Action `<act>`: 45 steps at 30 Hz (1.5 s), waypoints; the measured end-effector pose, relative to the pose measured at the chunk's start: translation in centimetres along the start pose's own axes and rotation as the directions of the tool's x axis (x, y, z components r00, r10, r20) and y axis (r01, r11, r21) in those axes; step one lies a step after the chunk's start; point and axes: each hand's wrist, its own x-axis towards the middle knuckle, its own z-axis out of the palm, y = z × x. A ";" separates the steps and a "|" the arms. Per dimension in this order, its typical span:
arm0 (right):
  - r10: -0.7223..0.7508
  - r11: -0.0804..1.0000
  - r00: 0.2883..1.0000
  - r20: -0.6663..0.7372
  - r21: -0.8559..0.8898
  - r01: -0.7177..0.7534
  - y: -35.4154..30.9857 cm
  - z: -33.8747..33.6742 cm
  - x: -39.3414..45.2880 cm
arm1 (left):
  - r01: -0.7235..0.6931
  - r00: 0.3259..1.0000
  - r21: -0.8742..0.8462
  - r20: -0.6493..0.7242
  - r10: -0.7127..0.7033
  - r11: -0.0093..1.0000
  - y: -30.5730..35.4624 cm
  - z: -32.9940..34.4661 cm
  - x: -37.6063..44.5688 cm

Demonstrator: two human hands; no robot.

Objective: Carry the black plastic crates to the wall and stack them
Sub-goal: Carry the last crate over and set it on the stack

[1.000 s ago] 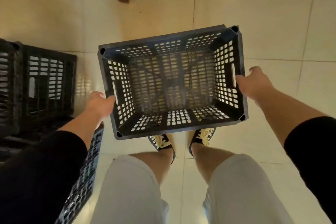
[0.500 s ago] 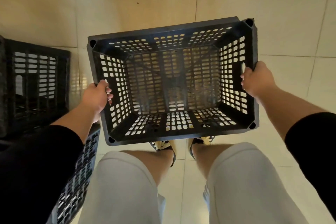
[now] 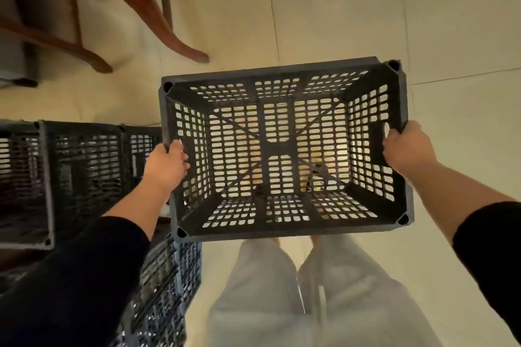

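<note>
A black perforated plastic crate (image 3: 282,79) hangs in the air in front of my thighs, open side up, and I look straight down into it. My left hand (image 3: 166,166) grips the handle slot in its left wall. My right hand (image 3: 406,149) grips the handle slot in its right wall. More black crates (image 3: 84,166) stand on the floor to the left, and another crate (image 3: 166,284) lies by my left leg, partly hidden behind my left sleeve.
Wooden chair legs (image 3: 158,22) stand on the pale tiled floor (image 3: 352,8) at the upper left, close to the carried crate's far left corner. Open tile spreads ahead and to the right.
The crate has been lifted from near the floor to thigh height and now hides my feet. The view has shifted, bringing the chair legs and more of the left crates into sight.
</note>
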 end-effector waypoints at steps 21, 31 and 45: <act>0.285 0.924 0.920 -0.269 0.332 -0.189 11.7 -22.8 -22.7 | -0.457 0.875 0.129 0.242 0.419 0.880 16.2 -2.2 -24.3; 0.414 0.831 0.873 -0.257 0.498 -0.248 21.4 -35.1 -19.5 | -0.555 0.807 0.213 0.371 0.459 0.804 26.5 11.5 -34.5; 0.641 0.660 0.739 -0.206 0.640 -0.394 29.1 -50.9 -10.0 | -0.741 0.615 0.236 0.613 0.496 0.628 45.5 35.8 -44.4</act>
